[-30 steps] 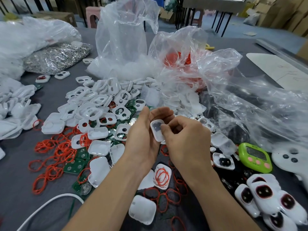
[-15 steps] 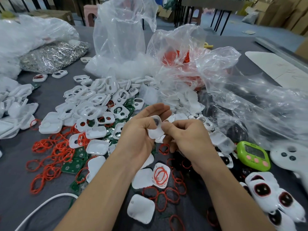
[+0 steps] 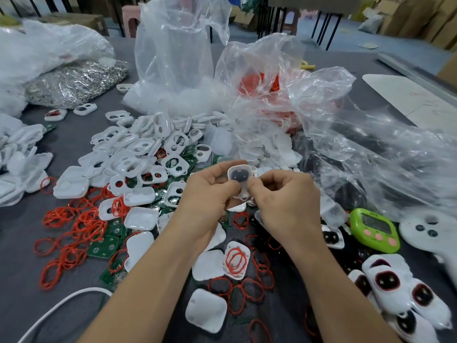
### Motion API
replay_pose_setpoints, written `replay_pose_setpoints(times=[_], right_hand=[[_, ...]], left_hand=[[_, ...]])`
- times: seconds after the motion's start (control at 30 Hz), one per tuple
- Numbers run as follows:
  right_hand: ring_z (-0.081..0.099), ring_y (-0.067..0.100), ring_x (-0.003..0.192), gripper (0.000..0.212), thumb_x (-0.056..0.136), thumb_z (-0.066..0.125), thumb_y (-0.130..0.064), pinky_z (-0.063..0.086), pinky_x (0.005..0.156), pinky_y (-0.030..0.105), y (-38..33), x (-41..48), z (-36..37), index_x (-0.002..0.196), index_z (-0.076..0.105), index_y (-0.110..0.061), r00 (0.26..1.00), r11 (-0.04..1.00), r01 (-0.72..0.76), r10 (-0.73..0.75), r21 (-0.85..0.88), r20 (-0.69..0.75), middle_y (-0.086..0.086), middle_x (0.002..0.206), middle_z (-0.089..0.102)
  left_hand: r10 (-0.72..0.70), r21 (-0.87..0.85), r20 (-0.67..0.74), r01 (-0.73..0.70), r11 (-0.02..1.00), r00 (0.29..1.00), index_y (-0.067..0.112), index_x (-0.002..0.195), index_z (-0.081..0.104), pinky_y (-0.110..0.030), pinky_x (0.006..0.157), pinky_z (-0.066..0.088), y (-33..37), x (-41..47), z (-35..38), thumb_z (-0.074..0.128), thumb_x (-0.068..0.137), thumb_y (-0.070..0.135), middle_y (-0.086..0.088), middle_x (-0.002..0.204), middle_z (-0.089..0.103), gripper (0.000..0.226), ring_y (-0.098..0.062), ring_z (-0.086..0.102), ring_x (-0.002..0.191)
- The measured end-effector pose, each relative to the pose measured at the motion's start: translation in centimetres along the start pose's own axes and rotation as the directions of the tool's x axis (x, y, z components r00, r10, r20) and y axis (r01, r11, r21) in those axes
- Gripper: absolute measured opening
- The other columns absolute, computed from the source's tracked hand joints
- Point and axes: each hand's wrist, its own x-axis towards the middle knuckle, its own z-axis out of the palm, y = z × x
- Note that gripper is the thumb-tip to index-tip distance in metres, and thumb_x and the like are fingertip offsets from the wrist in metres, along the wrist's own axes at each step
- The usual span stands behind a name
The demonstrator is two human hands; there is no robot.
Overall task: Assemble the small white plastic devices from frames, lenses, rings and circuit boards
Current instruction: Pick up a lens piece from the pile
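- Head view: a small white device is held above the middle of the grey table, between both hands.
- Its long axis runs near to far, almost upright in the picture. Its dark face is turned toward the camera, at the far end.
- The left hand is curled round the device's left edge, with the thumb pressed on the near part.
- The right hand is curled too, and the near right corner is pinched by its thumb and forefinger.
- A heap of white frames is seen far left of the hands, with red rings and green circuit boards scattered nearer.
- A green timer and finished devices lie to the near right.
- Clear plastic bags are piled on the far side.
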Motion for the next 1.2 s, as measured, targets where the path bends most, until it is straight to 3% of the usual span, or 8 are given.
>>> replay_pose_setpoints(times=[0.13, 0.3, 0.5, 0.73, 0.9, 0.97, 1.07, 1.2], right_hand=[[0.064, 0.003, 0.053, 0.031, 0.082, 0.081, -0.045, 0.046, 0.050, 0.015, 0.1, 0.0, 0.4, 0.061, 0.071, -0.026, 1.000, 0.999, 0.024, -0.024, -0.035, 0.008, -0.017, 0.055, 0.066], [0.064, 0.004, 0.054, 0.027, 0.083, 0.080, -0.039, 0.045, 0.050, 0.014, 0.3, 0.2, 0.2, 0.062, 0.072, -0.024, 1.000, 0.999, 0.019, -0.018, -0.029, 0.014, -0.016, 0.056, 0.067], [0.062, 0.005, 0.053, 0.030, 0.086, 0.078, -0.041, 0.046, 0.047, 0.018, 0.3, 0.2, 0.2, 0.061, 0.073, -0.025, 0.999, 1.000, 0.009, -0.008, -0.005, 0.048, -0.015, 0.055, 0.066], [0.056, 0.007, 0.050, 0.042, 0.095, 0.067, -0.047, 0.040, 0.048, 0.019, 0.3, 0.2, 0.1, 0.058, 0.067, -0.026, 0.998, 0.998, 0.044, -0.042, -0.047, 0.046, -0.016, 0.053, 0.062], [0.065, 0.017, 0.061, 0.031, 0.099, 0.062, -0.033, 0.057, 0.065, 0.037, 1.7, 2.2, -2.7, 0.074, 0.075, -0.020, 0.982, 0.990, -0.035, 0.009, -0.135, -0.188, -0.005, 0.060, 0.069], [0.064, 0.010, 0.061, 0.026, 0.094, 0.066, -0.028, 0.054, 0.063, 0.030, 2.3, 2.7, -3.4, 0.070, 0.073, -0.022, 0.981, 0.983, -0.039, 0.004, -0.180, -0.194, -0.010, 0.059, 0.068], [0.062, -0.014, 0.070, 0.022, 0.085, 0.074, -0.020, 0.043, 0.058, 0.004, 2.2, 2.5, -3.4, 0.067, 0.075, -0.033, 0.999, 0.969, 0.032, -0.042, -0.244, -0.035, -0.032, 0.062, 0.065], [0.056, -0.025, 0.074, 0.015, 0.077, 0.078, -0.018, 0.035, 0.066, -0.006, 2.0, 1.9, -2.6, 0.073, 0.081, -0.032, 0.983, 0.940, 0.143, -0.098, -0.310, 0.159, -0.033, 0.061, 0.064]], left_hand=[[0.068, 0.115, -0.023, -0.065, 0.991, 0.997, 0.016, 0.104, 0.076, -0.034, 0.078, 0.063, -0.2, -0.1, 0.1, 0.059, 0.094, -0.012, -0.012, 0.091, 0.080, 0.034, -0.018, 0.073, 0.078], [0.037, 0.078, -0.033, -0.034, 0.996, 0.999, 0.011, 0.105, 0.077, -0.029, 0.066, 0.063, 0.0, -0.2, 0.4, 0.058, 0.093, -0.012, -0.019, 0.095, 0.078, 0.032, -0.018, 0.073, 0.074], [0.061, 0.130, -0.070, -0.052, 0.990, 0.996, 0.012, 0.099, 0.078, -0.033, 0.065, 0.064, 0.0, -0.1, 0.3, 0.058, 0.091, -0.013, -0.011, 0.076, 0.076, 0.033, -0.017, 0.071, 0.064], [-0.004, 0.103, -0.101, 0.015, 0.995, 0.995, 0.007, 0.100, 0.079, -0.027, 0.059, 0.060, 0.1, -0.2, 0.5, 0.059, 0.093, -0.009, -0.012, 0.086, 0.079, 0.026, -0.018, 0.075, 0.073], [-0.050, -0.006, -0.159, 0.050, 0.999, 0.986, 0.012, 0.083, 0.079, -0.024, 0.054, 0.058, 0.7, -0.1, 0.0, 0.058, 0.092, -0.010, -0.005, 0.078, 0.078, 0.031, -0.015, 0.074, 0.069], [-0.072, -0.065, -0.150, 0.062, 0.996, 0.986, 0.010, 0.082, 0.078, -0.025, 0.053, 0.058, 0.8, -0.1, -0.1, 0.057, 0.092, -0.010, -0.010, 0.084, 0.078, 0.031, -0.019, 0.075, 0.075], [-0.077, -0.105, -0.139, 0.062, 0.992, 0.987, 0.007, 0.086, 0.076, -0.026, 0.052, 0.058, 0.8, -0.1, -0.1, 0.056, 0.093, -0.008, -0.013, 0.087, 0.078, 0.026, -0.021, 0.075, 0.076], [-0.066, -0.082, -0.180, 0.052, 0.995, 0.981, 0.003, 0.090, 0.077, -0.028, 0.053, 0.059, 0.7, 0.1, -0.3, 0.057, 0.092, -0.011, -0.020, 0.095, 0.078, 0.025, -0.028, 0.076, 0.080]])
